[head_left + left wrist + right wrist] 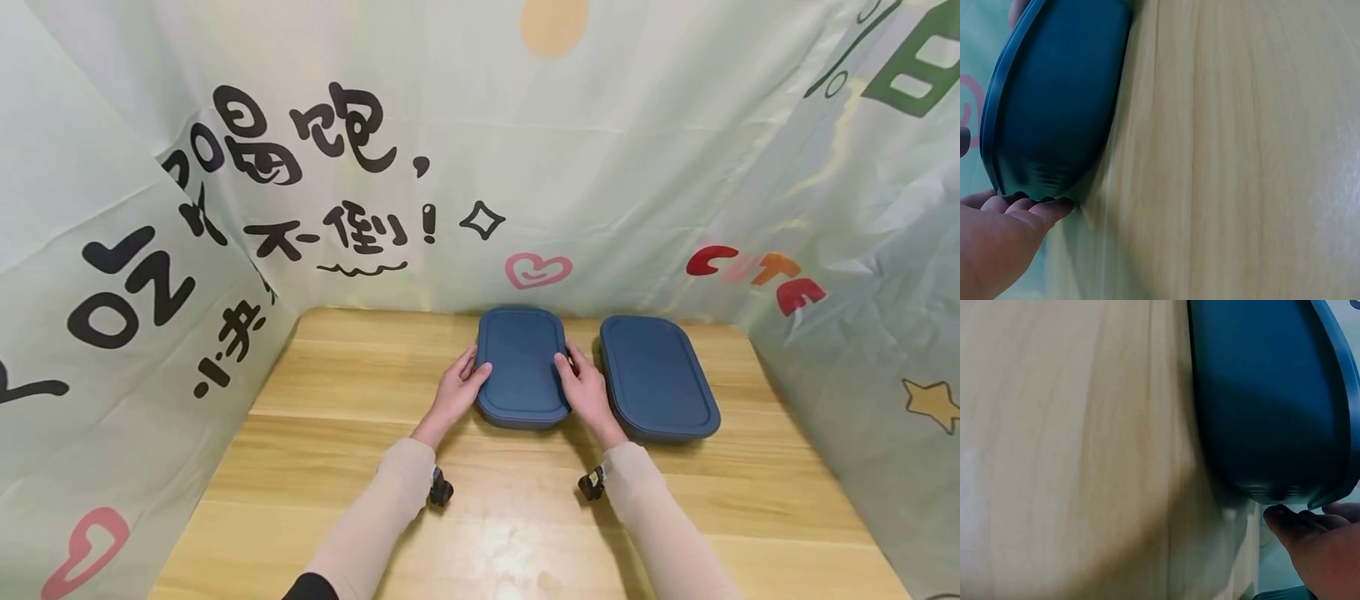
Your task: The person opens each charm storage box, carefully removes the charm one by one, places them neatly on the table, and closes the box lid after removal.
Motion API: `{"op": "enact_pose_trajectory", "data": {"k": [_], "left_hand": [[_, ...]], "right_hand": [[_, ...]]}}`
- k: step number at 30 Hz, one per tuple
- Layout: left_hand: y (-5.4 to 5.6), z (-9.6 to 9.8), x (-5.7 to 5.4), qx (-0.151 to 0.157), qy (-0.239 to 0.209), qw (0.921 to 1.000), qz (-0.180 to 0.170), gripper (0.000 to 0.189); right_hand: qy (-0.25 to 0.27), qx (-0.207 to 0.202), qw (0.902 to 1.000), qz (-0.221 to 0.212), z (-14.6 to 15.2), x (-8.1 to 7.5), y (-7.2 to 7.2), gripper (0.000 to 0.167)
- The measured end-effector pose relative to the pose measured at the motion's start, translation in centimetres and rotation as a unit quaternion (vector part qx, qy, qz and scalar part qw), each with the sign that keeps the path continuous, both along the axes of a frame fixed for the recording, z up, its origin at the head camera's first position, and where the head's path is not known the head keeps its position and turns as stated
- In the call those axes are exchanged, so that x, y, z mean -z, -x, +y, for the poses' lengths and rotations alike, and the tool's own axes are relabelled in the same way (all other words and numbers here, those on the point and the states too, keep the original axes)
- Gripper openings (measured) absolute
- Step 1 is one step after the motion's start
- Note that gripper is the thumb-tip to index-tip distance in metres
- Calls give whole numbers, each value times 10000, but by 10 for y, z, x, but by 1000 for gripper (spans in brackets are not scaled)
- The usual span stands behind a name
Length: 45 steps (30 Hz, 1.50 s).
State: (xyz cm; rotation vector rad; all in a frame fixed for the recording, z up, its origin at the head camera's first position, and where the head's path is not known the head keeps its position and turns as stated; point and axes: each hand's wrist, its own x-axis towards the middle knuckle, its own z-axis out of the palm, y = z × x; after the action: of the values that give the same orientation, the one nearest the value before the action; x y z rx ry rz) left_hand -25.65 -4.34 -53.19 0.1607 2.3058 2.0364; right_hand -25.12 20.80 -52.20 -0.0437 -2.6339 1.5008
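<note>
A dark blue lidded food container with rounded corners sits near the back of the wooden table, lid up. My left hand grips its left side, thumb over the lid's edge and fingers along the wall. On the opposite side my right hand holds it the same way. In the left wrist view, the fingers of the left hand lie against the end of the container, by some small ridges. The right wrist view has the right hand at matching ridges on the container.
A second, similar blue lidded container stands just right of my right hand, slightly angled. Printed cloth walls in the table at the back and both sides. Small black cameras are strapped at both wrists.
</note>
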Motion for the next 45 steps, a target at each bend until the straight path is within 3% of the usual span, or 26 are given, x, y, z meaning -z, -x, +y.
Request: {"op": "enact_pose_trajectory", "data": {"k": [8, 16, 25, 35, 45], "left_hand": [[5, 3, 4, -40, -34, 10000, -79, 69], [6, 4, 5, -63, 21, 10000, -48, 70], [3, 3, 7, -43, 398, 9992, -23, 71], [2, 1, 5, 126, 706, 9971, 266, 72], [3, 2, -2, 120, 894, 9957, 224, 66]], "right_hand": [[-47, 84, 9999, 75, -2, 4, 4, 65], [152, 143, 9997, -120, -2, 5, 3, 65], [271, 169, 9992, -228, -1, 10, 3, 66], [316, 258, 9989, -216, -3, 9, 3, 63], [253, 274, 9988, -313, -4, 6, 3, 67]]}}
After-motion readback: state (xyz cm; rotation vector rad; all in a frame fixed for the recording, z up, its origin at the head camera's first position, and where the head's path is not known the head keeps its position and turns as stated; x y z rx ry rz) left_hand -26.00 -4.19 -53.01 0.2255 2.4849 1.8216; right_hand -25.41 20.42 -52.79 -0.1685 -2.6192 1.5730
